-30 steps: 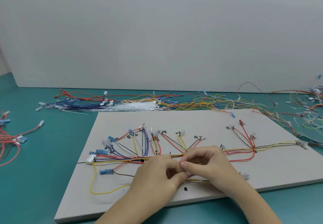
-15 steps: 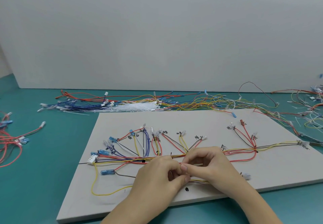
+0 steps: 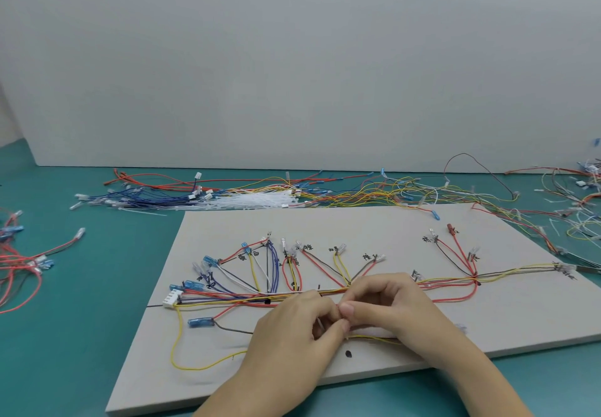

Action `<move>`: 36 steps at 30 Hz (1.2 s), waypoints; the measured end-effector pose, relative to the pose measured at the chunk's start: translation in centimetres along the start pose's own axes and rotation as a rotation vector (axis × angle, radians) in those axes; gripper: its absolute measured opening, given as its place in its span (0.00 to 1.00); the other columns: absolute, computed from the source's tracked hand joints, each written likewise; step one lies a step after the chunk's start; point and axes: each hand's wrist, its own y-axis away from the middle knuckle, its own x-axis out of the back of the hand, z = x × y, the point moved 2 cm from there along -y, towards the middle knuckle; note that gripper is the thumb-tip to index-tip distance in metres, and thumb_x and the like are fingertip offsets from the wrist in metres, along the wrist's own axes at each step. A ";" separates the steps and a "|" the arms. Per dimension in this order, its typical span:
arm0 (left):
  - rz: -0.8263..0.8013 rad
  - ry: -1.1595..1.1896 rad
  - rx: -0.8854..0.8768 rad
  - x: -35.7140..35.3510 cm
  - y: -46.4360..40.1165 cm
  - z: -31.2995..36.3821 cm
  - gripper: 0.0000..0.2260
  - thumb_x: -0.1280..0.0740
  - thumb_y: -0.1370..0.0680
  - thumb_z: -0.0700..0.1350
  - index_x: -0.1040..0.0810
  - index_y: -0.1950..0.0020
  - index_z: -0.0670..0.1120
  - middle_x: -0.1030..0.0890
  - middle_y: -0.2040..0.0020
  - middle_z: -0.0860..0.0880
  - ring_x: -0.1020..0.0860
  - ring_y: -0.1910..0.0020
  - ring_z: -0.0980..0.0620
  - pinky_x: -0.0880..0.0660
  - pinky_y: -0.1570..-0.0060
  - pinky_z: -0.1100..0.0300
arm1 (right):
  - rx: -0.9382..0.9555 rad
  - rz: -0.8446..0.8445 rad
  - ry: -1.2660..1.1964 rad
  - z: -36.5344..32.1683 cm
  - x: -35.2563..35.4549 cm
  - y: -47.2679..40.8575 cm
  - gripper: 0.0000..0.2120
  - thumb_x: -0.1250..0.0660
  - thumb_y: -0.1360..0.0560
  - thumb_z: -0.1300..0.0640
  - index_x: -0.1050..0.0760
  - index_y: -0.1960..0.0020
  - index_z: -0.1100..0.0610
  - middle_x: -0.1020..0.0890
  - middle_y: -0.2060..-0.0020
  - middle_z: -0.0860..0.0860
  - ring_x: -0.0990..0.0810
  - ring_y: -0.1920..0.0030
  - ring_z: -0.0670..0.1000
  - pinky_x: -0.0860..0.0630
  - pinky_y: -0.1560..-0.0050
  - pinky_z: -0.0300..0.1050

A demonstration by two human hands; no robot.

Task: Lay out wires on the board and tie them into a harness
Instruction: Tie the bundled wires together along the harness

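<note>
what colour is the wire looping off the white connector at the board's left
Yellow wire, clearest in the head view.

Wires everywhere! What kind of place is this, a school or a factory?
Probably a factory workbench for making wire harnesses. A grey board has wires laid along handwritten marks, a pile of white cable ties waits behind it, and more loose wires cover the green table.

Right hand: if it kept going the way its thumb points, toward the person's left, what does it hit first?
The left hand. The right hand has its thumb tip almost against the left hand's fingers over the harness trunk on the board, with a thin white tie between them. Whether they already touch is unclear.
</note>
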 end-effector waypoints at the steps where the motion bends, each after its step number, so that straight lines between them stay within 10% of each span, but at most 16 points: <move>1: -0.002 -0.010 0.000 0.0 0.0 0.0 0.07 0.37 0.24 0.59 0.26 0.54 0.56 0.26 0.57 0.59 0.30 0.53 0.63 0.36 0.59 0.69 | -0.014 0.013 -0.021 -0.1 0.0 0.0 0.01 0.27 0.31 0.63 0.17 0.60 0.61 0.16 0.63 0.58 0.16 0.60 0.53 0.20 0.56 0.42; 36: 0.008 -0.007 -0.004 -0.1 0.0 0.0 0.08 0.37 0.23 0.58 0.25 0.52 0.55 0.28 0.53 0.60 0.31 0.52 0.64 0.35 0.57 0.67 | -0.048 0.008 -0.028 -0.3 -0.3 0.1 0.05 0.28 0.31 0.60 0.17 0.60 0.63 0.16 0.62 0.58 0.17 0.58 0.53 0.20 0.54 0.43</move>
